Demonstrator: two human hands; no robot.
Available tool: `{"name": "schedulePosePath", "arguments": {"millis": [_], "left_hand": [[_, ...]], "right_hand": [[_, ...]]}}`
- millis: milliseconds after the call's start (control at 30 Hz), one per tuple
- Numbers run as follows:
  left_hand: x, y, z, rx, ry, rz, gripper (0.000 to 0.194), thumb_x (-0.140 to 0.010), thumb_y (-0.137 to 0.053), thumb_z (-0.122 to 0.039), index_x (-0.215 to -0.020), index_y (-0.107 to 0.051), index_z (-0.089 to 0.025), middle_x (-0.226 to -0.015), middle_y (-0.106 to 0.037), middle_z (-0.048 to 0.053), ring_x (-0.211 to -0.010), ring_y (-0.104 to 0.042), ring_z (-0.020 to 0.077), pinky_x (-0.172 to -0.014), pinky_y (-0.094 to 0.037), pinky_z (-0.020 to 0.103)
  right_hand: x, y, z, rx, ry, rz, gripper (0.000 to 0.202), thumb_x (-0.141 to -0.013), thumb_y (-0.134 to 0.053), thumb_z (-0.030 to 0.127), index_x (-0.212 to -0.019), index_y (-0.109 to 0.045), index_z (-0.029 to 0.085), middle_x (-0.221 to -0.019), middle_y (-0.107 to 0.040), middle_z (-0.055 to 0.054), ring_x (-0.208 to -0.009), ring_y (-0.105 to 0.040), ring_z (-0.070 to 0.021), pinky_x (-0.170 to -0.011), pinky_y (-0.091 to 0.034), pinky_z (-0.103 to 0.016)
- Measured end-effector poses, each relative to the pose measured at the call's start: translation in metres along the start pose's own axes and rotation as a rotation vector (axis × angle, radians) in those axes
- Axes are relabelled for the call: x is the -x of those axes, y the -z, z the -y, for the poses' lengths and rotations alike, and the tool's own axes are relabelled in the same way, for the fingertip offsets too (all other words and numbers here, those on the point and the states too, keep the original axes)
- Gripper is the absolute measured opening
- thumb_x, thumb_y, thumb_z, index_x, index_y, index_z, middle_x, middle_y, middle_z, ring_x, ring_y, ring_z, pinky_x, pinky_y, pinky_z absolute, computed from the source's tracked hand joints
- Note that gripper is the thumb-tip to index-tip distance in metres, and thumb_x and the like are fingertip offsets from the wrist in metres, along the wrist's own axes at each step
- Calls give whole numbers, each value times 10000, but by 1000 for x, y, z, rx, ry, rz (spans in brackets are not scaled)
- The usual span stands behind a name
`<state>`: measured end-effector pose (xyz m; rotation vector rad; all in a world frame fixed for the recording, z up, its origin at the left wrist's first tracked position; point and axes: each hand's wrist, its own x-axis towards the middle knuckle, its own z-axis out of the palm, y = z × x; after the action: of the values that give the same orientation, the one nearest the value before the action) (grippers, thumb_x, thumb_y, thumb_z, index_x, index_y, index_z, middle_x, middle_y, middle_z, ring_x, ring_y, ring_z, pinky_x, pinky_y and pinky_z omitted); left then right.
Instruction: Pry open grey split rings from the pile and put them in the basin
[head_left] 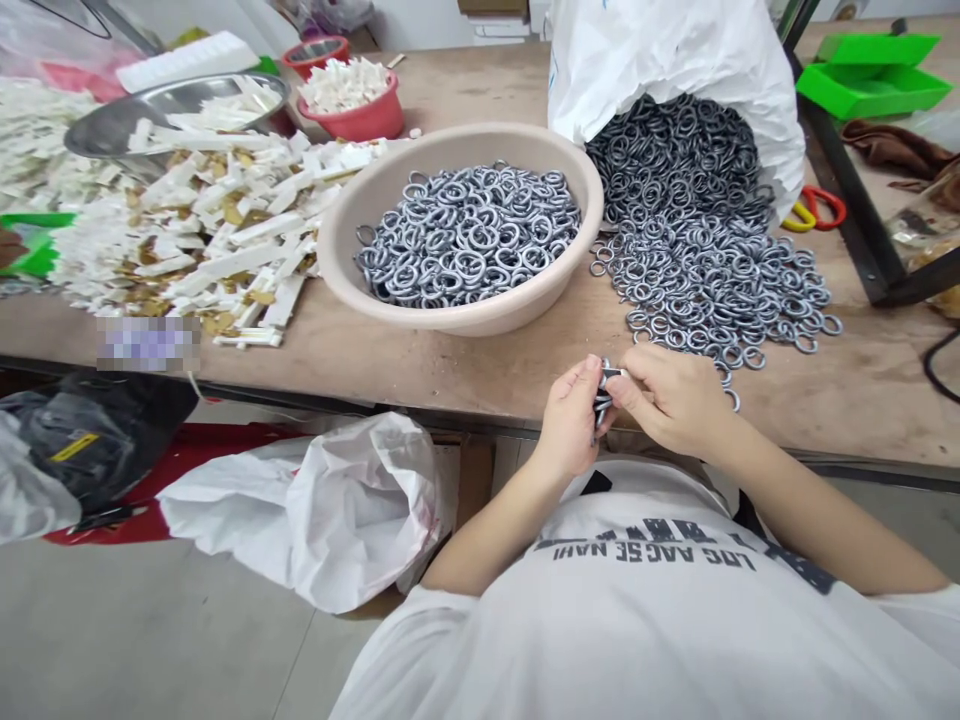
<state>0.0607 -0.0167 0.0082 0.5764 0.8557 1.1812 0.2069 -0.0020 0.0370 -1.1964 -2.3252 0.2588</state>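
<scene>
Close to my body at the table's front edge, my left hand (572,412) is closed around a few grey rings (602,402). My right hand (671,395) meets it, thumb and fingers pinched at the same rings. A small dark piece shows between the fingertips; what it is I cannot make out. Beyond my hands stands a beige basin (457,318) heaped with grey rings (480,235). To its right, a loose pile of such rings (697,285) spills from the mouth of a white sack (675,50) lying on its side.
White plastic strips (247,235) cover the left of the table (360,360), near a metal bowl (105,135) and a red bowl (367,122). Scissors (825,208), a black metal frame (855,215) and green trays (870,92) are at right. A white bag (337,510) stands below.
</scene>
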Motion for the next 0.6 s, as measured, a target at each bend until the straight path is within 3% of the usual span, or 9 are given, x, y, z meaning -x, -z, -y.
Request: {"name": "schedulePosePath", "arguments": {"millis": [233, 433, 533, 600], "left_hand": [[0, 2, 0, -7, -16, 8, 483, -823, -689, -571, -778, -462, -147, -632, -394, -27, -454, -326, 38, -345, -266, 131], [6, 7, 4, -52, -30, 190, 457, -889, -614, -549, -768, -458, -137, -641, -498, 8, -471, -369, 42, -389, -267, 130], [11, 7, -14, -70, -117, 162, 439, -896, -623, -512, -752, -443, -139, -646, -502, 3, -460, -350, 34, -403, -244, 142], [8, 7, -43, -196, -332, 63, 417, -902, -625, -502, -761, -465, -144, -658, -518, 3, -472, -375, 40, -426, -272, 160]], "right_hand": [[-2, 6, 2, 17, 3, 88, 446, -1028, -394, 493, -770, -537, 158, -784, -581, -25, -657, -472, -133, -611, -215, -325], [-11, -2, -19, -174, -174, 147, 531, -1031, -337, 541, -704, -502, 157, -685, -552, -21, -644, -468, -133, -620, -235, -300], [-29, -8, -48, -197, -315, 107, 568, -1018, -307, 600, -720, -501, 158, -668, -541, -29, -642, -476, -142, -620, -250, -292], [-47, -11, -66, -85, -377, 90, 557, -1017, -302, 598, -786, -561, 163, -741, -607, -43, -690, -528, -162, -624, -253, -297]]}}
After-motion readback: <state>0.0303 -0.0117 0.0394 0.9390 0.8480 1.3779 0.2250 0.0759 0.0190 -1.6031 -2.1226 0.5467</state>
